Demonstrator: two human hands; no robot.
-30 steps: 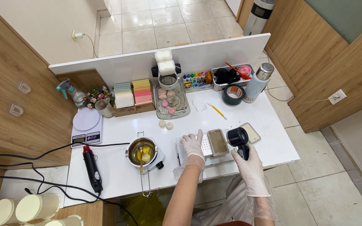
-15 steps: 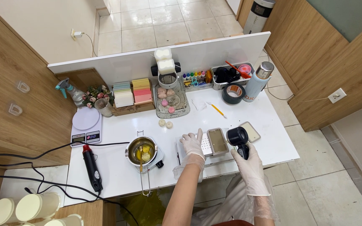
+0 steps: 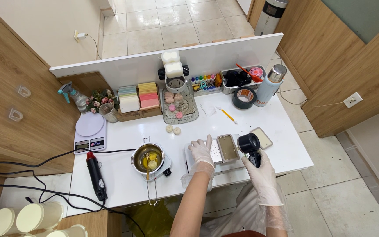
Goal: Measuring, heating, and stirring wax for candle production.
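My left hand [image 3: 201,151], in a clear glove, rests flat on a white perforated tray [image 3: 216,153] near the table's front edge. A small rectangular mould [image 3: 227,147] filled with a tan mass sits on that tray. My gloved right hand [image 3: 260,171] grips the handle of a black heat gun [image 3: 249,145], its round nozzle close to the mould's right side. A second flat rectangular mould [image 3: 262,138] lies just right of the gun.
A metal melting pot [image 3: 148,159] with yellow wax and a spoon stands left of the tray. Further left lie another black heat gun [image 3: 96,176] and a white scale [image 3: 89,130]. At the back are coloured soap blocks [image 3: 138,97], a tape roll [image 3: 244,97], a metal bottle [image 3: 270,85].
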